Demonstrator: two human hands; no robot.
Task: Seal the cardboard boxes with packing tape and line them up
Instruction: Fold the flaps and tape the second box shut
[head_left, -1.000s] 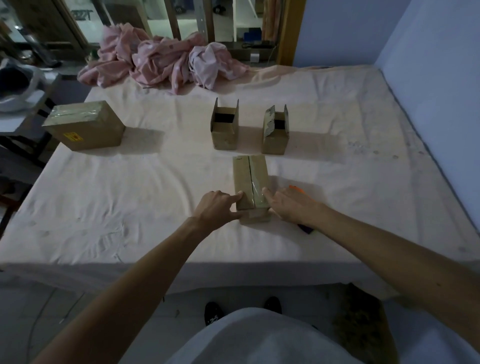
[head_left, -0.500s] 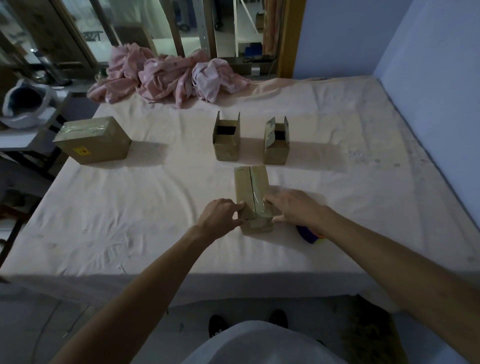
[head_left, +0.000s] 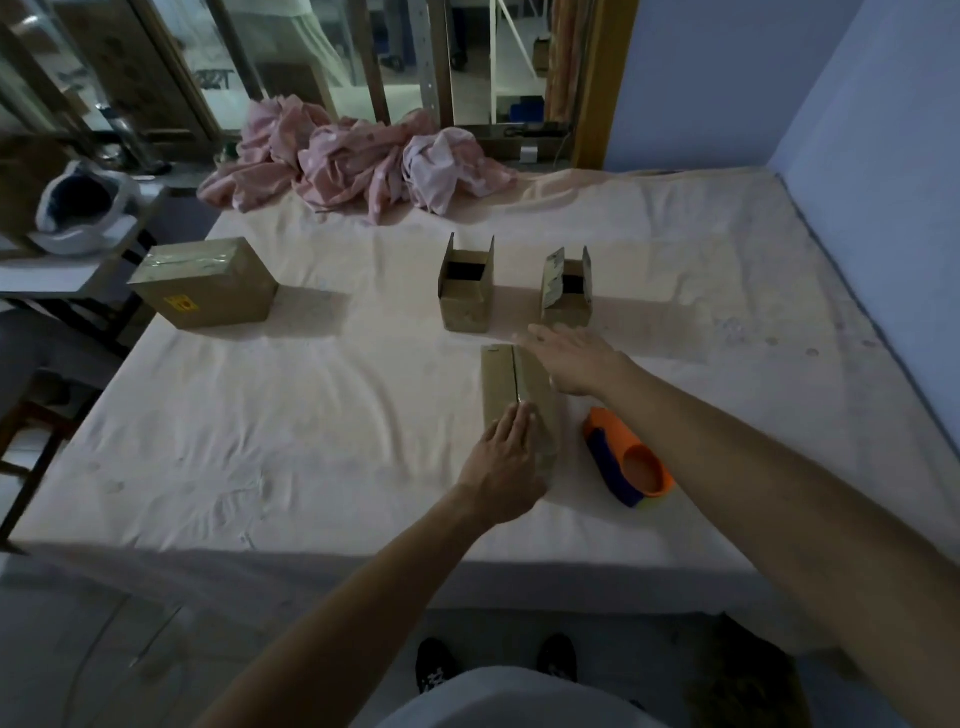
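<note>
Fingers (head_left: 519, 421) straight, the left hand (head_left: 506, 457) presses the near end of the narrow closed brown cardboard box (head_left: 498, 374) on the bed (head_left: 311, 415). The right hand (head_left: 571, 358), spread, reaches over the box's far end. An orange-and-blue tape dispenser (head_left: 626, 462) lies just right of it.

Left hand (head_left: 501, 462) flat, palm down; right hand (head_left: 576, 358) outstretched farther ahead, flat.

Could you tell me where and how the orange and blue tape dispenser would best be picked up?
Probably from above with the right hand, fingers wrapped across the tape dispenser at its narrower far end. It lies flat on the sheet, right of the closed box, its wide round end nearest the person, and nothing covers it.
</note>
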